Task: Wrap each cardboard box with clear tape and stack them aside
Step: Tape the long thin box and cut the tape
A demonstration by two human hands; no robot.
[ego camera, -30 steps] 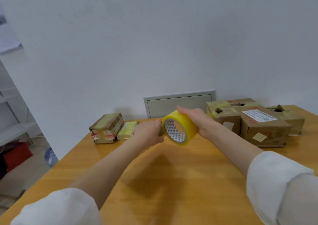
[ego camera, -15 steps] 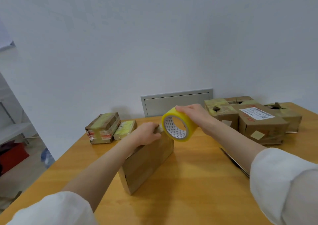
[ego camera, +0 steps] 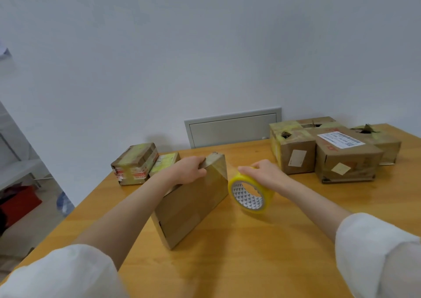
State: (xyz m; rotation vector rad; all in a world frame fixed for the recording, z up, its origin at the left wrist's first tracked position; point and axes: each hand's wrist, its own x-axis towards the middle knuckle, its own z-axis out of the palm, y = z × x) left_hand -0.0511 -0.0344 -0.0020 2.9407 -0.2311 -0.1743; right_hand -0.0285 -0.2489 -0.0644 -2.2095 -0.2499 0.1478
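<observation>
Mid-tabletop [ego camera: 227,263], the left hand [ego camera: 189,170] grips the top far corner of 1 cardboard box [ego camera: 193,204] standing on edge, its long axis running toward the back edge. Just right of it, the right hand [ego camera: 264,172] clasps the tape roll [ego camera: 250,195] from above — a strip seemingly already joins them.

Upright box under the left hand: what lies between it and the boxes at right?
Head view: the yellow tape roll, gripped by the right hand, beside the upright box.
</observation>
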